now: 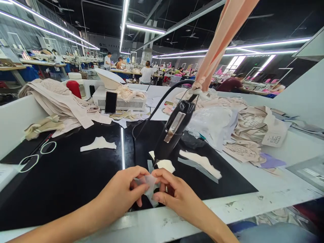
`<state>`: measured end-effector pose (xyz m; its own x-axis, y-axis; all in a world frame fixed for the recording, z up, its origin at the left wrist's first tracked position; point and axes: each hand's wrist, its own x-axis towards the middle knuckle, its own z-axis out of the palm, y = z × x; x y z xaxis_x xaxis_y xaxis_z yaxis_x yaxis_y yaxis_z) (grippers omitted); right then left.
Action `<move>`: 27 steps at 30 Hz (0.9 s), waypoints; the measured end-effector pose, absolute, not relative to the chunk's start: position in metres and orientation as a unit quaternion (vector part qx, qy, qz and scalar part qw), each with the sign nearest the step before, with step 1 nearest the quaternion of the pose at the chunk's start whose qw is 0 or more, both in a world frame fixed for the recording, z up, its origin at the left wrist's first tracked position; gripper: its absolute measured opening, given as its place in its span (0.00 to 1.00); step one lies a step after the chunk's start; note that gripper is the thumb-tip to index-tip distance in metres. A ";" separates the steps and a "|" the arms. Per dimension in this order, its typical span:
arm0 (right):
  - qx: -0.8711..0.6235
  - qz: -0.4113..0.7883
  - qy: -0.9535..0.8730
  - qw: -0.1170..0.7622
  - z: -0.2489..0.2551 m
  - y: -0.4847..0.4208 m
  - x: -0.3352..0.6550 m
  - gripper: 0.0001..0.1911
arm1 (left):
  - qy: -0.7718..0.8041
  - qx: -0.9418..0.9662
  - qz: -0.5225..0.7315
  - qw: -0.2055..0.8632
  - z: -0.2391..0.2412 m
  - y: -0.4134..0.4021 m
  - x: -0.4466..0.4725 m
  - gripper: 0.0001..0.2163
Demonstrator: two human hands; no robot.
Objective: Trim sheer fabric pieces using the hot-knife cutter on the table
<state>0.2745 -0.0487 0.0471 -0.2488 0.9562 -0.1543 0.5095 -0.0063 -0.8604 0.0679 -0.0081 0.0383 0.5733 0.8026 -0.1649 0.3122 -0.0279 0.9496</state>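
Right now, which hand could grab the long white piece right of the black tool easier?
Probably the right hand: it's nearer the long white piece, while the left hand sits farther across. Both touch a see-through piece, though.

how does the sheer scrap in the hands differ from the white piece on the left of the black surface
The sheer scrap looks see-through; the white piece looks opaque. The left hand and right hand hold the sheer scrap, while the white piece lies on the black surface. Both are pale.
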 end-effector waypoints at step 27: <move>-0.547 0.498 -0.599 0.307 0.036 -0.038 0.231 0.20 | 0.417 0.473 0.252 0.734 0.052 0.008 0.025 0.18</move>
